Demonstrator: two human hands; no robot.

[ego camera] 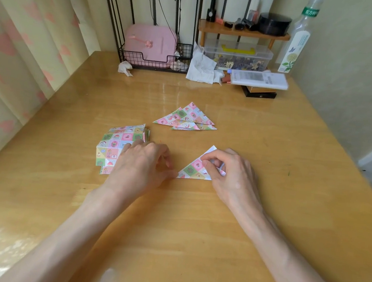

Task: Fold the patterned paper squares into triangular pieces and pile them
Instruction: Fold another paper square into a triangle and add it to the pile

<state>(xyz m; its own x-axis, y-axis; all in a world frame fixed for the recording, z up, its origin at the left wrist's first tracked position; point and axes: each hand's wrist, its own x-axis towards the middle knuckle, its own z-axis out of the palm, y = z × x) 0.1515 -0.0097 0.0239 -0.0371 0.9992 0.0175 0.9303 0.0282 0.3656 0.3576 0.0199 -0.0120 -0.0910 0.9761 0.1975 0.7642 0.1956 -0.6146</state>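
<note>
Right hand (pixel 229 174) pinching one folded triangle (pixel 192 169); left hand (pixel 143 161), fingers (pixel 134 144) relaxed, on one stack of squares (pixel 116 142); one pile of about three triangles (pixel 188 118), mid-tabletop (pixel 195 221).

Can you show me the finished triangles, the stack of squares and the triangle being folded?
Finished triangles (pixel 186 118): head view, top piece's patterned face.
Stack of squares (pixel 114 143): head view, bare top sheet.
Triangle being folded (pixel 192 170): head view, patterned lower left part.

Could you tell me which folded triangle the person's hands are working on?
The lone triangle nearest the person, held under the right hand; the piled triangles farther back lie untouched.
</note>
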